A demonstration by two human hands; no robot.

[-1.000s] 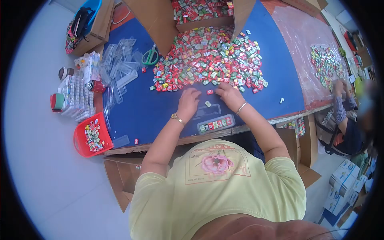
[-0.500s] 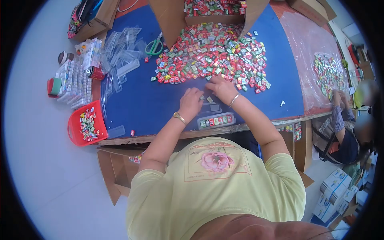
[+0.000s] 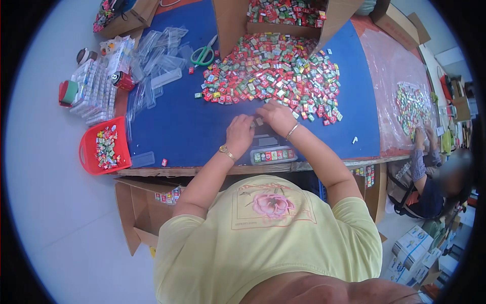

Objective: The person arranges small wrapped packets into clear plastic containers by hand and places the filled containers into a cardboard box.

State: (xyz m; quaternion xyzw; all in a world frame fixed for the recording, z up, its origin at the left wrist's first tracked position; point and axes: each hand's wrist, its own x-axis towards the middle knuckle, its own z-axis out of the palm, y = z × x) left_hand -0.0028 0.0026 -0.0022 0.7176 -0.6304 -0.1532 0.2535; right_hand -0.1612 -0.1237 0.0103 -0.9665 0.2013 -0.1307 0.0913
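Small red, green and yellow pieces (image 3: 273,71) lie in a large pile on the blue mat (image 3: 177,116). At the near edge of the pile, my right hand (image 3: 277,117) has its fingers bent inward beside a pale piece (image 3: 259,121). My left hand (image 3: 240,131) is just left of it, fingers curled at another small piece; what its fingertips grip is too small to make out. Below the hands are a clear plastic lid (image 3: 265,141) and a clear case (image 3: 273,155) holding a row of several pieces.
Green-handled scissors (image 3: 202,55) and clear cases (image 3: 164,61) lie at the left. A red bin (image 3: 85,152) with pieces hangs by the table edge. An open carton (image 3: 230,25) stands behind the pile. A co-worker (image 3: 430,177) sits at the right beside another pile.
Both hands have come closer together. The red piece earlier between them no longer shows there, and the pale piece is now nearer my fingertips. The view has shifted.
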